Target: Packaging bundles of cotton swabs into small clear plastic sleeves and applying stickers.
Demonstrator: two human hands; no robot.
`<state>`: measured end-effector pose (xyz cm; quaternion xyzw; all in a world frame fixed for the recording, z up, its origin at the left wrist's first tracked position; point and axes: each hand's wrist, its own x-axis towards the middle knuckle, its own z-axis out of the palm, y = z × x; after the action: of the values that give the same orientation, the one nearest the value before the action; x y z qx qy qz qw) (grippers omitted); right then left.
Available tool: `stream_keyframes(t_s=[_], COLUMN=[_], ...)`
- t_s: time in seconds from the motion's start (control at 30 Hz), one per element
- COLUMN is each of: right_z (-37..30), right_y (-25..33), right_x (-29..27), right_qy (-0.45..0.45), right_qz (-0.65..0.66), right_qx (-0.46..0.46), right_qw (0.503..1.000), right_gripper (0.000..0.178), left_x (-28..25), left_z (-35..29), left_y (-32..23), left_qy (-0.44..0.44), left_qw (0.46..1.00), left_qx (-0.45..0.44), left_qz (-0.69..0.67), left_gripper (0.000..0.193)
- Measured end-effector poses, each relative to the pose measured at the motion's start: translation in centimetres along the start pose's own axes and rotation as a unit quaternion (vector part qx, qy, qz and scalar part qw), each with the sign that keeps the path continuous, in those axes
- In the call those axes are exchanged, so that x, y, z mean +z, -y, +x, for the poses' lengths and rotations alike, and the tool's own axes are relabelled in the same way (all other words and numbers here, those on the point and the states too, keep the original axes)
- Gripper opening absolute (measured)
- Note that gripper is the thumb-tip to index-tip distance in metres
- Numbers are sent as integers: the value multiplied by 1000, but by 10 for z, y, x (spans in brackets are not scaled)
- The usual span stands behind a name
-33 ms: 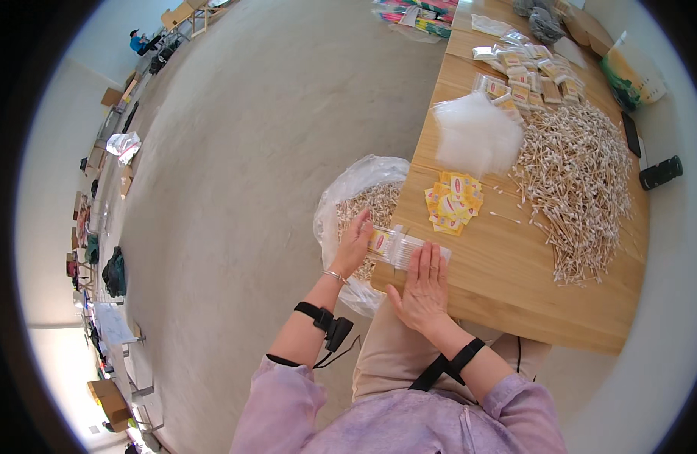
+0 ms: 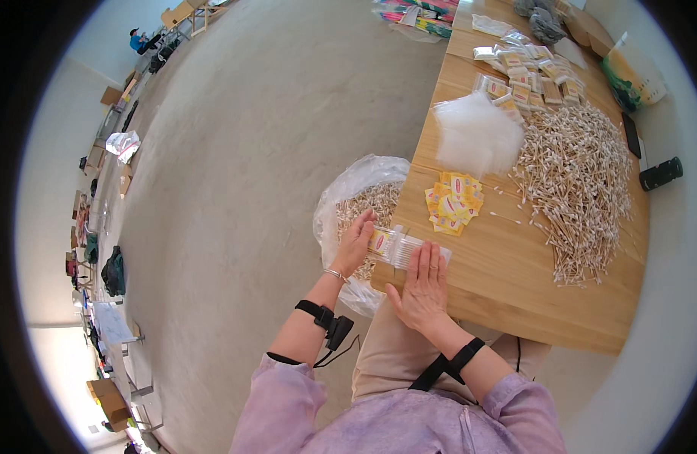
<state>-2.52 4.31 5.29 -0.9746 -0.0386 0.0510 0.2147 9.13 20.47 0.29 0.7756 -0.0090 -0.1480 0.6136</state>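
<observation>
A clear plastic bag of cotton swabs (image 2: 406, 252) lies across the table's left edge, a yellow card showing inside its left part. My left hand (image 2: 355, 244) grips the bag's left end, just off the edge; the thumb side is up and the fingertips are partly hidden. Flat on the bag's right end rests my right hand (image 2: 424, 284), fingers stretched out together and thumb apart. Just beyond the bag is a loose pile of yellow printed cards (image 2: 454, 203). Below my left hand, a large clear sack (image 2: 329, 200) holds many more swabs.
On the wooden table (image 2: 515, 303) are a big heap of loose cotton swabs (image 2: 575, 189), a stack of clear bags (image 2: 477, 136) and several filled packs (image 2: 522, 76). A black cylinder (image 2: 661, 173) stands by the wall. Another person (image 2: 142, 42) sits far off at the left.
</observation>
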Motion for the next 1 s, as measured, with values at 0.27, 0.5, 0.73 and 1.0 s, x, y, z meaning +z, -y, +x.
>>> stream_keyframes(t_s=[0.27, 0.5, 0.73, 1.0], right_z=[15, 19, 24, 42], right_y=[10, 18, 28, 7], right_x=[8, 13, 12, 6], right_qy=[-19, -22, -38, -212], right_qz=[4, 3, 41, 393], right_qx=[4, -18, 3, 25], right_qw=[1000, 1000, 998, 894], right_gripper=[95, 96, 89, 67], left_x=[1, -1, 0, -7], left_z=[4, -2, -5, -1], left_y=[10, -4, -9, -11], left_qy=[96, 66, 43, 34], left_qw=[942, 954, 966, 964], left_qx=[-86, -68, -57, -14], left_qz=[-309, -284, -247, -264], left_gripper=[45, 42, 40, 51])
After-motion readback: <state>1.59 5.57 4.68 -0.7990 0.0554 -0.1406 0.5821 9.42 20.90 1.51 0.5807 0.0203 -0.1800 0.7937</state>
